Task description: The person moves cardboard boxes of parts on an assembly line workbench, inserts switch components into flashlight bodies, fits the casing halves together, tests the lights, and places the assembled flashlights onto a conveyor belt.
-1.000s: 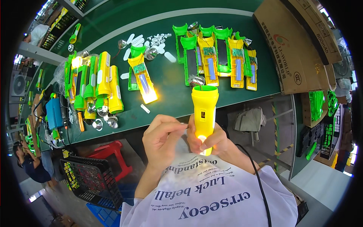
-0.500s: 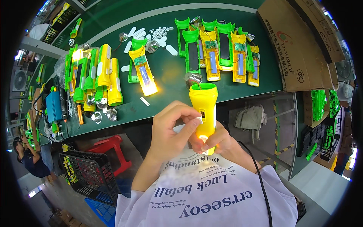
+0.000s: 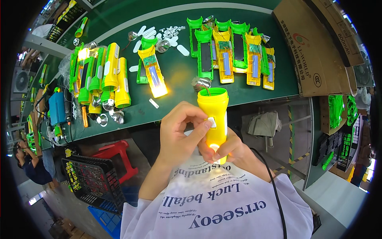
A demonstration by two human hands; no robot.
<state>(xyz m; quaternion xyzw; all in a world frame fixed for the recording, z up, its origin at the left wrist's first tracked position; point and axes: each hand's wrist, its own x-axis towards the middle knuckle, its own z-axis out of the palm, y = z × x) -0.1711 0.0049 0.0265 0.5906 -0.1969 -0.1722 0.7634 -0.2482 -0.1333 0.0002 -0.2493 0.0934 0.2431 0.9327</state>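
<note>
A yellow flashlight stands upright before me at the table's front edge, its wide green-lined end up and its lower end glowing. My right hand is closed around its lower part. With thumb and forefinger, my left hand pinches a small white switch cap against the slot in the flashlight's side; the fingertips partly cover it. A silver reflector hangs by thin wires beside the open top. Farther off, an opened flashlight body with a blue battery lies on the table, its end lit.
Several assembled flashlights are piled at left with loose reflectors. More opened bodies lie at the back right, near a cardboard box. White plastic parts are scattered behind. A black crate and a red stool stand below left.
My left hand has brought the white cap from beside the slot onto it, so the dark slot is now covered. The flashlight stays in my right hand, nearly in place.
</note>
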